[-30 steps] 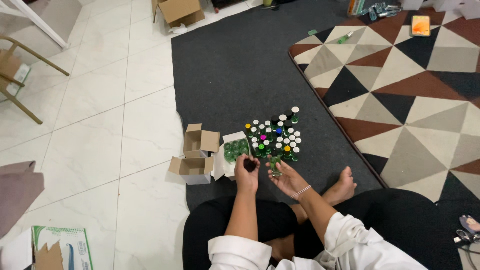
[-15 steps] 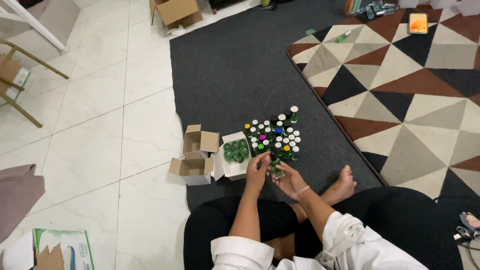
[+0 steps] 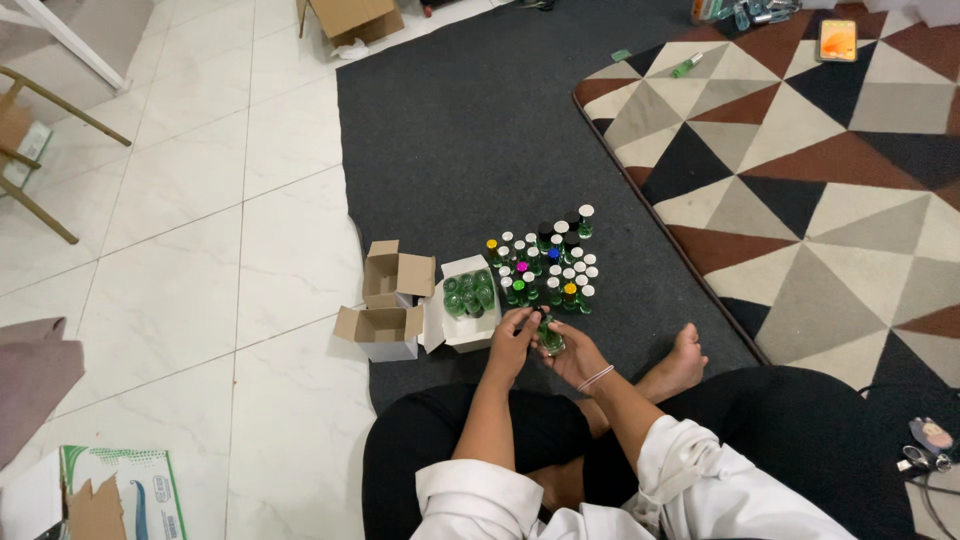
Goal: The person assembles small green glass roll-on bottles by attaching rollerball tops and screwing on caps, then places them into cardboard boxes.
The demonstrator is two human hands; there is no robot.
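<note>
Two hands met over dark grey rug, at 6 o'clock from cluster of small capped bottles. Since half second ago, left hand has come off white box of green bottles and joined right hand. Both hands now clamped on one small green bottle, fingers curled round it. Bottle's axis too small to tell. Open cardboard boxes at 9 o'clock.

Bottles on rug, boxes left, hands before
</note>
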